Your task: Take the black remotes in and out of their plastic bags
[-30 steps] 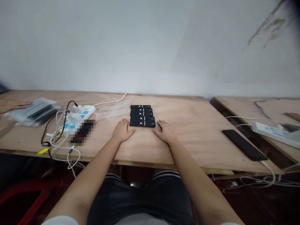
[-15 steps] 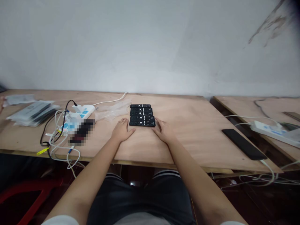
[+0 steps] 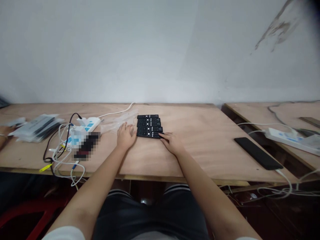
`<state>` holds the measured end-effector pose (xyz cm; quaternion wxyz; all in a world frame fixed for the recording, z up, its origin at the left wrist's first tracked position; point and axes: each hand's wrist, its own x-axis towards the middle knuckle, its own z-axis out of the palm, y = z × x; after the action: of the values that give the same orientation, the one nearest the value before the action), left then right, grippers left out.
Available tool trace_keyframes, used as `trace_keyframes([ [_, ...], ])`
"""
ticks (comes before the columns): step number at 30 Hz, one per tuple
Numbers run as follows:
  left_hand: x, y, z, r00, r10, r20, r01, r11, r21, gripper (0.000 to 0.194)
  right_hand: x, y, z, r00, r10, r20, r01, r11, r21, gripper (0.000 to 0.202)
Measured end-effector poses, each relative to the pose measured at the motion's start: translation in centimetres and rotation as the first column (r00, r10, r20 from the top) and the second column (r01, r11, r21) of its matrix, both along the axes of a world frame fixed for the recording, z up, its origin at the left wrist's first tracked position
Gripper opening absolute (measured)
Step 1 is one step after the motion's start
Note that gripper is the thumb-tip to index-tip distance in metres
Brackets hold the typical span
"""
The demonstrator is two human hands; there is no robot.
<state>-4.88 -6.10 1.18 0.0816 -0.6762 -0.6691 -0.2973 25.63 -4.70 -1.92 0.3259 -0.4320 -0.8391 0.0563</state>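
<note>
A: Here we are at the pale brown wooden counter (image 3: 212, 140), and the row of slim black remote controls with white markings (image 3: 149, 128) lies on it, right between the two hands!

B: Lengthwise across the counter, one behind another, packed close. And look at the left hand (image 3: 125, 136): at the left end of the remotes, fingers spread and loosely bent, nothing in its grasp, thumb tip right up by the nearest one.

A: Over to the right hand (image 3: 173, 143)! Fingers stretched out, tips on the right end of the nearest remote, thumb low by its front edge. Is that a grip?

B: I can't tell from here; contact, yes, but whether it pinches doesn't show. What's around them?

A: Just left of the remotes, a crumpled clear plastic sheet (image 3: 121, 120); farther left, a long white power strip with blue sockets (image 3: 93, 123); beyond that, a stack of flat translucent plastic packets (image 3: 35, 126).

B: And well to the right of the remotes, a flat black phone (image 3: 258, 153) with a white cable (image 3: 287, 180) at its near end!
</note>
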Motion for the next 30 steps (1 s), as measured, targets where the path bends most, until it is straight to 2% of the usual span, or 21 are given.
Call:
trace_keyframes([
  [3,-0.6,2.0,1.4,0.995,0.092,0.033,-0.091,0.995,-0.045,0.054,0.1,0.0,0.0,1.000,0.013,-0.015,-0.013,1.000,-0.008,0.034],
  [8,-1.7,5.1,3.0,0.993,0.101,0.059,-0.089,0.980,-0.180,0.064,0.2,0.1,-0.3,0.999,0.013,-0.045,-0.013,1.000,-0.011,0.032],
  [12,-2.1,6.6,2.6,0.990,0.137,-0.016,-0.136,0.949,-0.283,0.069,0.3,0.3,-0.4,0.998,0.002,-0.055,-0.004,1.000,-0.031,0.032],
  [15,-2.1,6.9,2.1,0.986,0.142,-0.086,-0.161,0.942,-0.294,0.066,0.2,0.3,-0.4,0.998,0.000,-0.059,-0.003,0.999,-0.050,0.031],
  [18,-1.7,5.7,1.9,0.986,0.109,-0.125,-0.135,0.964,-0.230,0.066,0.2,0.2,-0.2,0.997,0.004,-0.075,-0.009,0.998,-0.065,0.032],
  [21,-1.1,3.5,1.6,0.985,0.028,-0.171,-0.059,0.982,-0.178,0.068,0.1,0.2,-0.1,0.997,-0.007,-0.080,0.000,0.996,-0.084,0.033],
  [27,-0.5,-1.5,0.6,0.975,-0.045,-0.217,0.014,0.989,-0.144,0.066,0.2,0.3,-0.4,0.995,-0.010,-0.097,0.001,0.995,-0.099,0.035],
  [30,-0.4,-3.4,0.6,0.960,-0.096,-0.261,0.052,0.984,-0.173,0.064,0.3,0.3,-0.3,0.995,-0.008,-0.100,-0.004,0.993,-0.115,0.034],
])
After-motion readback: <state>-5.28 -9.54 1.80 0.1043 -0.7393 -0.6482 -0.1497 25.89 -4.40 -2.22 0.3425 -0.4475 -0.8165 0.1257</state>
